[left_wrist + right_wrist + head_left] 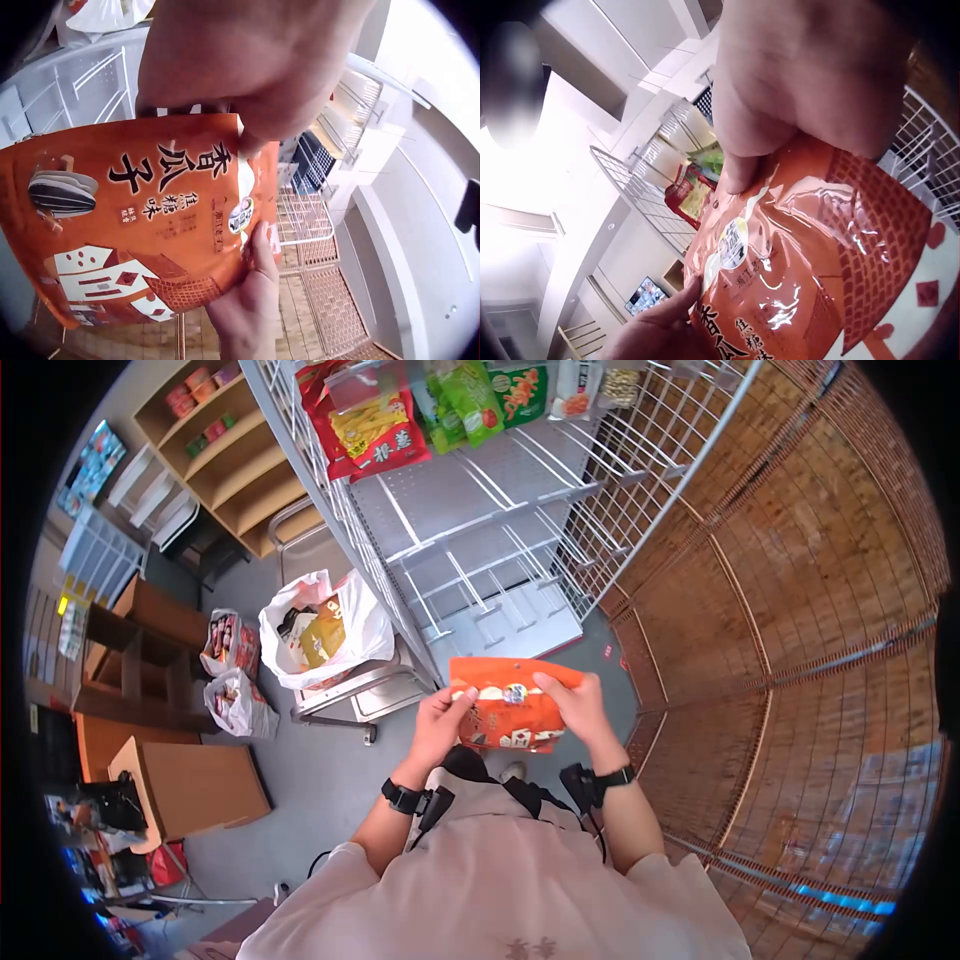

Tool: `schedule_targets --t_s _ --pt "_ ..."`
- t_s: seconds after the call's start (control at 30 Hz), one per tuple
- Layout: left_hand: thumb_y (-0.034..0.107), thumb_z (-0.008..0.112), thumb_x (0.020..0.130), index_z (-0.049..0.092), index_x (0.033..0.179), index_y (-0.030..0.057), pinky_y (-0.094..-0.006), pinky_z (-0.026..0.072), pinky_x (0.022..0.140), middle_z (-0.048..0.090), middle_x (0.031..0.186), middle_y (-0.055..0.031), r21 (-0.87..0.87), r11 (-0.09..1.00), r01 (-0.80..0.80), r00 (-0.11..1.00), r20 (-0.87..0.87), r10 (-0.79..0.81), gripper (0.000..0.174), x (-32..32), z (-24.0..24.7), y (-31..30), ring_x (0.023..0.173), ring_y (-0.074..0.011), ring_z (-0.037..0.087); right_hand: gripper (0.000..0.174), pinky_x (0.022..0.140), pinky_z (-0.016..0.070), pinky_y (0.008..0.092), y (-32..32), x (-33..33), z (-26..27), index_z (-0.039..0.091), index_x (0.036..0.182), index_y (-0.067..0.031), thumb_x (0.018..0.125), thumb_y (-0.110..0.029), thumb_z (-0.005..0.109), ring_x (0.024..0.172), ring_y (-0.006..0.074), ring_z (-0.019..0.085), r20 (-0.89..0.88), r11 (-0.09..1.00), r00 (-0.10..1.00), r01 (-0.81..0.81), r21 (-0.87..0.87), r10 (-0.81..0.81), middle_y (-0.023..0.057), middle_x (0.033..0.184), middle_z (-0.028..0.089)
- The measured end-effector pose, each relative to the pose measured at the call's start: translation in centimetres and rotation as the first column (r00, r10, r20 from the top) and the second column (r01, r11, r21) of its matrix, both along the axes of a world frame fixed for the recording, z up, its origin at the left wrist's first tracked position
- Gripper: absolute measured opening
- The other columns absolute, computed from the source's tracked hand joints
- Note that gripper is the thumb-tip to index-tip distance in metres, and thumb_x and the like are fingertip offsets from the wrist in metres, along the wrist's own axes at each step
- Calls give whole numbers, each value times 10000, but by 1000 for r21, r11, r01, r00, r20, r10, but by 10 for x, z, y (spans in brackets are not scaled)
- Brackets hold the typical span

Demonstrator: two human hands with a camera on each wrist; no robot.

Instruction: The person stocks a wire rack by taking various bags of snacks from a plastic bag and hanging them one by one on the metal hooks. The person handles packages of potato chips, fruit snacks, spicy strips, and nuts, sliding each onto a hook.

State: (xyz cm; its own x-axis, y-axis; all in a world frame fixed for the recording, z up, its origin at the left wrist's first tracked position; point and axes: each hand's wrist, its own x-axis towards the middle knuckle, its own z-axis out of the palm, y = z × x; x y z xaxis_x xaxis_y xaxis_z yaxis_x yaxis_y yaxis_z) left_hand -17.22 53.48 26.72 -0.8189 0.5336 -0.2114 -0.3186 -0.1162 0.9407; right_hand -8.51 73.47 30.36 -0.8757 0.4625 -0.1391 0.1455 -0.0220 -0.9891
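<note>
An orange snack bag [515, 715] is held between both hands in front of the body. The left hand [440, 725] pinches its left edge, thumb on the front; the right hand [582, 710] pinches the right side near the top. In the left wrist view the bag [150, 217] shows a sunflower seed picture, with the left hand [240, 60] above and the right hand [251, 307] below. In the right wrist view the right hand [810, 82] grips the glossy bag [802, 247], and the left hand [656, 330] is at lower left.
A wire rack [480, 510] ahead has hooks, with red [375, 435] and green packs [470, 405] hanging at its top. To the left, a white plastic bag [350, 630] of packets sits on a metal cart [385, 695]. A woven screen [790, 610] stands at right.
</note>
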Motion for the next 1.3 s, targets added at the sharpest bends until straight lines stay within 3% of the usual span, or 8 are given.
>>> schedule_targets --t_s 0.27,0.43,0.67,0.73,1.0,1.03,1.13,1.3 --pt "223 487 981 598 1126 18 -212 400 842 618 1067 3 37 975 -217 973 83 213 275 -100 -30 14 959 -40 522 281 616 489 237 28 -163 -35 687 965 52 858 -207 664 694 64 601 54 965 964 -262 25 260 56 766 686" --pt "265 492 979 617 1052 -19 -203 392 734 569 855 35 -101 943 -317 948 -47 314 319 -134 -64 15 806 -50 479 254 678 494 238 36 -225 -52 682 994 39 868 -179 652 746 88 617 -20 908 910 -411 84 414 61 813 693" --pt "272 448 995 594 1074 -24 -212 394 759 558 847 20 -235 891 -389 920 -146 364 339 -130 -62 16 814 -64 476 194 721 482 224 51 -270 -57 666 1023 44 883 -80 614 819 111 605 -132 776 765 -624 85 630 72 902 667" --pt "269 414 1009 573 1028 29 -190 329 634 496 835 59 -154 840 -520 849 -203 488 289 -127 -50 32 709 -22 380 186 717 478 223 55 -282 -54 663 1020 50 881 -61 610 814 111 597 -137 708 695 -696 118 706 69 902 658" --pt "299 408 1010 579 1084 39 -203 369 672 525 821 42 -79 629 -773 633 -147 760 320 -120 -29 67 746 -38 437 216 621 460 235 51 -298 -46 688 984 18 860 -157 669 685 92 574 -242 671 637 -734 100 732 73 760 667" --pt "311 439 998 568 914 37 -189 348 625 483 751 56 -64 522 -850 525 -155 837 313 -125 -12 81 706 -31 415 227 632 472 236 51 -300 -44 690 987 15 857 -170 672 695 88 586 -212 685 658 -723 93 723 75 777 680" --pt "315 453 992 552 871 52 -197 340 616 459 737 58 -124 487 -865 502 -166 849 306 -127 -23 80 695 -33 400 247 652 499 244 48 -306 -42 699 989 -1 847 -202 680 704 83 620 -176 675 654 -729 114 736 82 816 709" --pt "319 459 990 574 1132 24 -193 345 683 530 883 68 -87 493 -866 500 -103 860 347 -123 -22 84 768 -25 412 250 646 496 238 47 -315 -38 702 989 -6 847 -211 686 710 77 622 -157 665 646 -728 166 747 71 815 706"
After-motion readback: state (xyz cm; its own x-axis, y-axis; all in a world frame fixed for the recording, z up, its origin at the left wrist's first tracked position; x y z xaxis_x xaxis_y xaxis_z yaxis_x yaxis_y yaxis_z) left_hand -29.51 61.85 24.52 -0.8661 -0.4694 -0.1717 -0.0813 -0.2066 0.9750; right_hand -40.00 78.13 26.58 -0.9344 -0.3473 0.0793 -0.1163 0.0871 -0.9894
